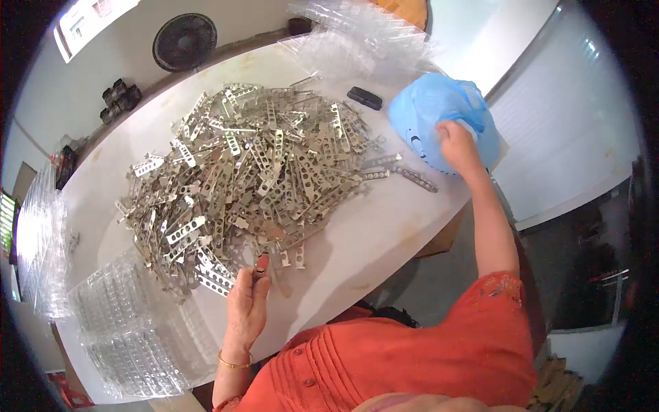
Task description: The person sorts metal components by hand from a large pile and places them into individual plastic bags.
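Note:
My left hand (pixel 247 305) is closed at the near edge of a large heap of perforated metal strips (pixel 274 172). Between its thumb and fingers is a small metal strip (pixel 261 264), its upper end looking reddish. On the right, my right hand (pixel 456 143) is curled against a crumpled blue plastic bag (pixel 429 110), its fingers closed on the plastic. What lies inside the bag is hidden. A few loose metal strips (pixel 415 178) rest on the table between the heap and the bag.
A black oblong object (pixel 364 98) lies beyond the heap on the white table (pixel 357 254). Clear plastic trays (pixel 130 329) cover the near left, and clear plastic packaging (pixel 357 41) is piled at the back. A black fan (pixel 184 42) stands behind the table.

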Motion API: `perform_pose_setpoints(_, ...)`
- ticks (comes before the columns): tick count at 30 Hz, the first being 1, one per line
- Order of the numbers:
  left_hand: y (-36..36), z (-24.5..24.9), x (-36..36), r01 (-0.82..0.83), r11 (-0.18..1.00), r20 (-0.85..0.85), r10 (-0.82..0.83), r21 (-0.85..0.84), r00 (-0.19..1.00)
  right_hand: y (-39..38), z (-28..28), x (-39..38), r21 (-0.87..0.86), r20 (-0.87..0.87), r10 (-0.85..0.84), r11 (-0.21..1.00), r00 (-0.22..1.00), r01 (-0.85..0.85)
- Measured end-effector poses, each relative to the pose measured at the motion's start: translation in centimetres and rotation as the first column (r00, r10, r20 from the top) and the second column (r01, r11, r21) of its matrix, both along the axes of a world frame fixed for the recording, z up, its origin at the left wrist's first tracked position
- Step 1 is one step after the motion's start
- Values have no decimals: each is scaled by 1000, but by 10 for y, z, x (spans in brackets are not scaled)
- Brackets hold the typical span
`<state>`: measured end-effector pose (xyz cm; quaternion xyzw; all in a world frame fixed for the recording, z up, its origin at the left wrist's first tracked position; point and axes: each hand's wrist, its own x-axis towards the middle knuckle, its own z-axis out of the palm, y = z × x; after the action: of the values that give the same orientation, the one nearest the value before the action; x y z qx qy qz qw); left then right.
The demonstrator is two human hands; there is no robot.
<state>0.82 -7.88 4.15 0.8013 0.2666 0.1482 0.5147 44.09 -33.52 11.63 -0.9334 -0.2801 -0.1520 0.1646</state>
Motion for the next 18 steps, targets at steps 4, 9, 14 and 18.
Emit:
perform_pose_setpoints(4,0,3,-1,11,1000,-40,-11,-12,999,16,3,9,-48,-20,8,999,1000,-9)
perform_pose_setpoints(9,-3,-3,-1,5,1000,0,-5,-3,1000,36,6,14,-281,-126,-141,954,982,101)
perform_pose_setpoints(14,-4,-3,-2,3,1000,-8,-3,11,1000,34,-5,18,-183,24,-121,975,992,123)
perform_pose_setpoints(18,0,-10,-4,8,1000,-4,-8,-7,1000,21,-7,20,-104,116,-154,981,981,166)
